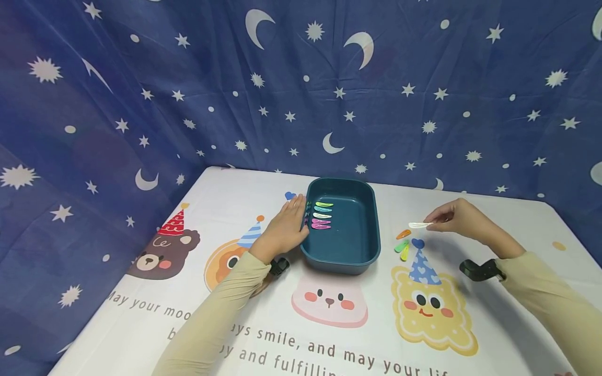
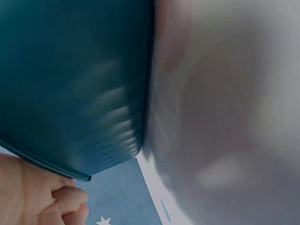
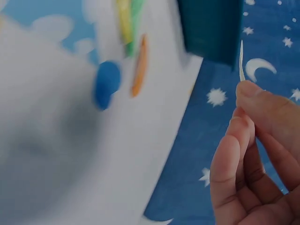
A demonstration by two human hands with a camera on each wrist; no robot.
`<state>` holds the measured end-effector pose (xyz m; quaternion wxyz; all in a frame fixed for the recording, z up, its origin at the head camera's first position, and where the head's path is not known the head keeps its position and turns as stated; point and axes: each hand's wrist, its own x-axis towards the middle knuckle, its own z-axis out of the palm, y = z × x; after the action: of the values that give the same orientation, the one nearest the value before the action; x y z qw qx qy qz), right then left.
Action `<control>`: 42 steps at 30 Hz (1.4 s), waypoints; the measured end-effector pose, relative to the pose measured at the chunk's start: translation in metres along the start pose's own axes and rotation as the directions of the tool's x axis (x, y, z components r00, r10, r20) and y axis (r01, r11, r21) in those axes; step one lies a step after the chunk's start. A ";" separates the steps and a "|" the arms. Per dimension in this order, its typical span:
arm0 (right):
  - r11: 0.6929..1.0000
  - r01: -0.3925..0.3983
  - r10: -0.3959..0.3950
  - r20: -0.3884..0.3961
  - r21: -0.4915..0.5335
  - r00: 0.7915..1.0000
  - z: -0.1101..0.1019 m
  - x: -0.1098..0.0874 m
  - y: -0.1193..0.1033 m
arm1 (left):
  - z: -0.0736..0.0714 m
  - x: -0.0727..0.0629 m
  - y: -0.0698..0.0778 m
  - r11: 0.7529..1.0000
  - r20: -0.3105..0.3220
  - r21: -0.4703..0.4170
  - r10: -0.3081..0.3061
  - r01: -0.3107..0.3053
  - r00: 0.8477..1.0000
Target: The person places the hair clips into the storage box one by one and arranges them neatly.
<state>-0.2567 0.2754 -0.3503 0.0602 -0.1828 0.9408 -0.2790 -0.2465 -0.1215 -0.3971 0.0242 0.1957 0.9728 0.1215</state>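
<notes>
Between thumb and fingertips my right hand (image 1: 453, 218) pinches a white snap hair clip (image 1: 420, 225), held above the table to the right of the bin. In the right wrist view the clip (image 3: 241, 61) shows edge-on. Below it on the cloth lie an orange hair clip (image 1: 403, 234), a green one (image 1: 401, 247) and a yellow one (image 1: 405, 254). My left hand (image 1: 284, 228) rests along the left rim of a dark teal bin (image 1: 348, 265), fingers extended. Inside, several hair clips in yellow-green, light blue, white (image 1: 322, 215) and pink (image 1: 321, 224) form a column near the left wall.
A white tablecloth (image 1: 263, 334) printed with party-hat characters and lettering covers the table. Behind and to the left hangs a blue curtain (image 1: 291, 78) with moons and stars. Black wrist straps (image 1: 479, 270) sit on both wrists.
</notes>
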 end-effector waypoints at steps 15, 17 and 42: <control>0.999 -0.003 -0.001 0.076 0.049 0.997 -0.001 0.034 -0.071 | 0.000 -0.001 -0.001 1.000 -0.008 0.003 0.010 -0.010 1.000; 0.998 0.013 -0.018 0.085 0.061 0.996 0.002 0.039 -0.079 | 0.000 -0.001 -0.001 1.000 -0.006 0.005 0.010 -0.010 1.000; 0.982 0.132 -0.157 0.197 0.135 0.968 0.057 0.097 -0.133 | -0.003 -0.002 0.002 1.000 0.004 -0.001 0.002 -0.002 1.000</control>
<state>-0.2928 0.1063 -0.3262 0.1482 -0.2748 0.8950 -0.3185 -0.2439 -0.1214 -0.3938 0.0259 0.1970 0.9725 0.1215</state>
